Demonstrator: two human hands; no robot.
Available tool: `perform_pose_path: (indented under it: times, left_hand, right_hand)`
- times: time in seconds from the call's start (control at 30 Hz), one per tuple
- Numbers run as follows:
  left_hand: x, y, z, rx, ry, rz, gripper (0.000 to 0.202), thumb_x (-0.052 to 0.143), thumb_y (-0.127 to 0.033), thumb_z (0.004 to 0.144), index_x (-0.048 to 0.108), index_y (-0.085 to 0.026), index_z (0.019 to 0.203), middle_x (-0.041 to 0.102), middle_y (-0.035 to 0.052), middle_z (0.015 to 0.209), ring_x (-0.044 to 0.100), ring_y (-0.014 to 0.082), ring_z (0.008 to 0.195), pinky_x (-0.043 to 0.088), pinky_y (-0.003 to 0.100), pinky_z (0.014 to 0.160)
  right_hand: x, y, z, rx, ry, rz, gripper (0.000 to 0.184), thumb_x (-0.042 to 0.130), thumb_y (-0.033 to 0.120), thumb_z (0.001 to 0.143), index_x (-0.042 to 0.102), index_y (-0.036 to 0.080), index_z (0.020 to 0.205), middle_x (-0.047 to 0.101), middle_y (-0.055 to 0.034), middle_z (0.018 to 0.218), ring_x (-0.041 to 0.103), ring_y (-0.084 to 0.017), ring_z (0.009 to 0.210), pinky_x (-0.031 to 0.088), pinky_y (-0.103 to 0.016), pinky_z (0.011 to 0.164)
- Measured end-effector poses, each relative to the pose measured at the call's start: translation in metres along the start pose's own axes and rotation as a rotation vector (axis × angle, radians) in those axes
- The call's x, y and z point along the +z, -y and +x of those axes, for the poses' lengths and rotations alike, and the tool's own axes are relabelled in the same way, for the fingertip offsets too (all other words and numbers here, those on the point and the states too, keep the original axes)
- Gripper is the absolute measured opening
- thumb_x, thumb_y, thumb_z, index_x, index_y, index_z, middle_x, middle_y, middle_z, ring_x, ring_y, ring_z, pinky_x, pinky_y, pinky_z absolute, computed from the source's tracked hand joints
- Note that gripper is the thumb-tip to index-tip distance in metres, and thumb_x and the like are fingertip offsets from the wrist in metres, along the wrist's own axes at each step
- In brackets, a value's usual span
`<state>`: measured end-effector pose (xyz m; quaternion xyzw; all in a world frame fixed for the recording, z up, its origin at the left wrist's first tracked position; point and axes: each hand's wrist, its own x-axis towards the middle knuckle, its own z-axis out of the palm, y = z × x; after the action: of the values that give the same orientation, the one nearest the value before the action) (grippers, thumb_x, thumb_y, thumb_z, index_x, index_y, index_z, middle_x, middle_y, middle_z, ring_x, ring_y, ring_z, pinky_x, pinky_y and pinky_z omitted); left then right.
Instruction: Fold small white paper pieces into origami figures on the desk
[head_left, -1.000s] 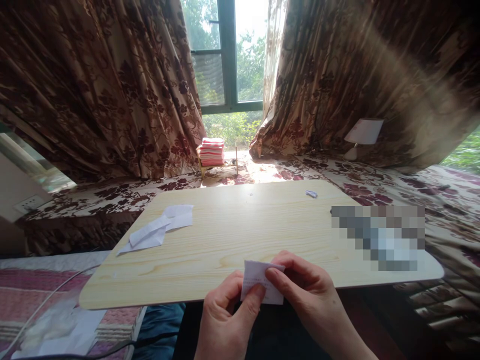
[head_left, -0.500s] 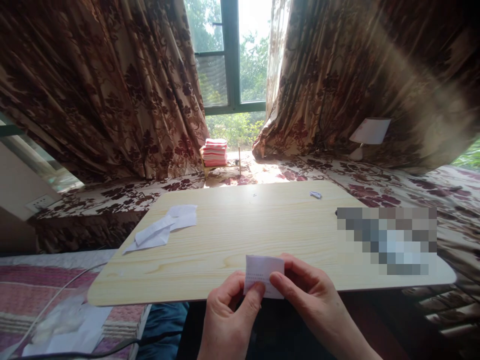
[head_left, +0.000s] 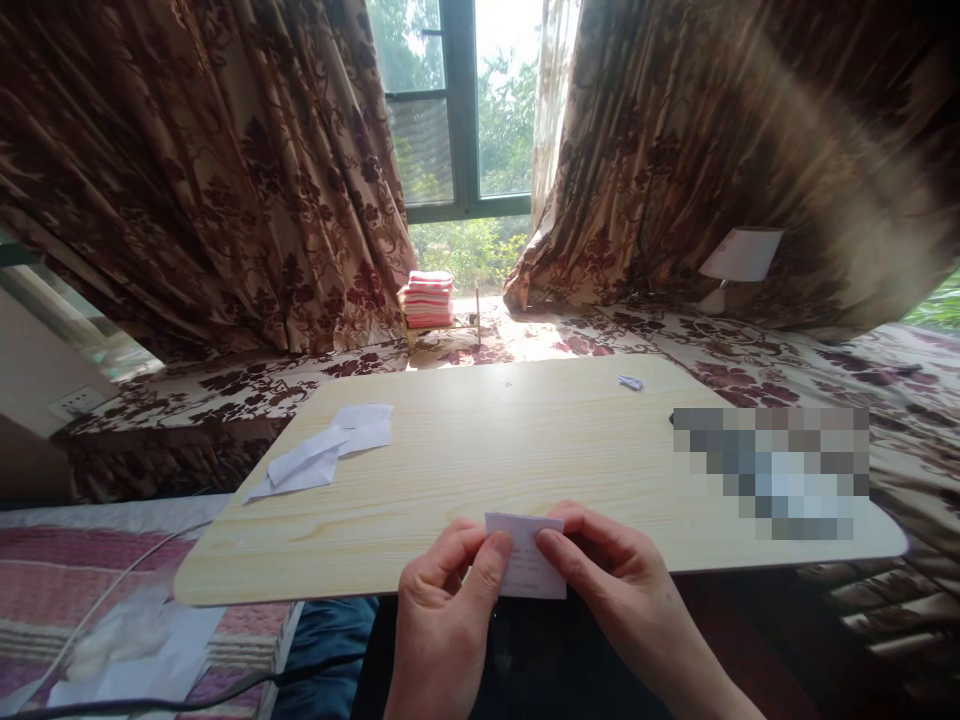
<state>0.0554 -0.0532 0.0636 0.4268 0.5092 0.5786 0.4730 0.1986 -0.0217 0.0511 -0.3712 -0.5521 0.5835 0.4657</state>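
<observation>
A small folded slip of white paper [head_left: 527, 560] with faint print is pinched between both my hands at the near edge of a pale wooden tabletop [head_left: 480, 455]. My left hand [head_left: 442, 620] grips its left side with thumb and forefinger closed. My right hand [head_left: 622, 600] pinches its right side the same way. The lower part of the slip is hidden behind my thumbs.
Folded white papers [head_left: 326, 452] lie at the table's left. A tiny scrap [head_left: 630, 381] sits near the far right edge, and a blurred-out patch [head_left: 772, 470] covers the right side. A striped stack of cloths [head_left: 427, 300] stands by the window between patterned curtains. A cable [head_left: 112, 590] trails lower left.
Both hands have shifted slightly with the slip; my thumbs have moved closer together on its face, and the paper now sits a bit lower against the table edge.
</observation>
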Motion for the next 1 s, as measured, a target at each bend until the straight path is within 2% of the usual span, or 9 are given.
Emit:
perform_pose_path:
  times: [0.33, 0.5, 0.57, 0.73, 0.87, 0.93, 1.0]
  left_hand:
    - [-0.002, 0.002, -0.003, 0.002, -0.003, 0.040, 0.021, 0.065, -0.035, 0.079, 0.075, -0.016, 0.078, 0.055, -0.0001, 0.067, 0.051, 0.0128, 0.065, 0.043, 0.019, 0.059]
    - [-0.001, -0.001, -0.002, 0.034, 0.192, 0.119, 0.023, 0.063, -0.035, 0.081, 0.074, -0.016, 0.086, 0.066, 0.0051, 0.083, 0.059, 0.0197, 0.081, 0.047, 0.026, 0.076]
    - [0.000, -0.002, -0.002, 0.011, 0.219, 0.142, 0.023, 0.062, -0.035, 0.081, 0.074, -0.016, 0.087, 0.067, 0.0061, 0.084, 0.060, 0.0217, 0.084, 0.046, 0.029, 0.079]
    - [0.000, -0.003, -0.004, 0.018, 0.206, 0.174, 0.026, 0.057, -0.034, 0.085, 0.071, -0.015, 0.075, 0.064, 0.0051, 0.077, 0.058, 0.0202, 0.081, 0.045, 0.027, 0.076]
    - [-0.012, -0.003, 0.000, 0.032, 0.173, 0.250, 0.031, 0.055, -0.036, 0.085, 0.066, -0.015, 0.064, 0.058, 0.0027, 0.067, 0.054, 0.0157, 0.069, 0.042, 0.022, 0.063]
    - [-0.018, -0.006, 0.004, 0.026, 0.139, 0.268, 0.028, 0.054, -0.037, 0.085, 0.066, -0.016, 0.070, 0.057, 0.0018, 0.069, 0.054, 0.0156, 0.069, 0.043, 0.022, 0.061]
    - [-0.019, -0.012, 0.009, 0.040, 0.146, 0.280, 0.024, 0.053, -0.039, 0.085, 0.066, -0.018, 0.081, 0.059, 0.0016, 0.076, 0.056, 0.0164, 0.073, 0.046, 0.022, 0.064]
  right_hand:
    - [0.003, 0.003, -0.001, -0.030, -0.064, -0.009, 0.024, 0.065, 0.038, 0.081, 0.063, 0.017, 0.069, 0.055, -0.0002, 0.068, 0.048, -0.013, 0.063, 0.039, -0.023, 0.052]
    - [0.001, 0.001, 0.000, -0.019, -0.090, 0.054, 0.022, 0.066, 0.037, 0.080, 0.062, 0.019, 0.069, 0.055, 0.0018, 0.064, 0.049, -0.011, 0.057, 0.041, -0.022, 0.051]
    - [0.002, 0.000, 0.000, -0.015, -0.091, 0.075, 0.021, 0.066, 0.037, 0.081, 0.062, 0.019, 0.070, 0.056, 0.0027, 0.062, 0.050, -0.010, 0.055, 0.042, -0.021, 0.050]
    - [0.001, -0.002, 0.003, -0.072, -0.125, 0.068, 0.018, 0.067, 0.035, 0.080, 0.065, 0.020, 0.071, 0.059, 0.0021, 0.064, 0.052, -0.010, 0.056, 0.043, -0.020, 0.050]
    - [-0.015, -0.002, 0.013, -0.150, -0.293, 0.045, 0.017, 0.069, 0.035, 0.078, 0.067, 0.021, 0.071, 0.060, 0.0013, 0.066, 0.053, -0.013, 0.063, 0.044, -0.022, 0.056]
    - [-0.021, 0.001, 0.017, -0.163, -0.302, 0.001, 0.017, 0.069, 0.036, 0.077, 0.068, 0.020, 0.071, 0.061, 0.0000, 0.068, 0.054, -0.014, 0.065, 0.045, -0.023, 0.056]
    - [-0.022, 0.005, 0.019, -0.163, -0.251, -0.049, 0.019, 0.069, 0.036, 0.077, 0.067, 0.019, 0.069, 0.059, -0.0010, 0.068, 0.053, -0.015, 0.064, 0.044, -0.024, 0.055]
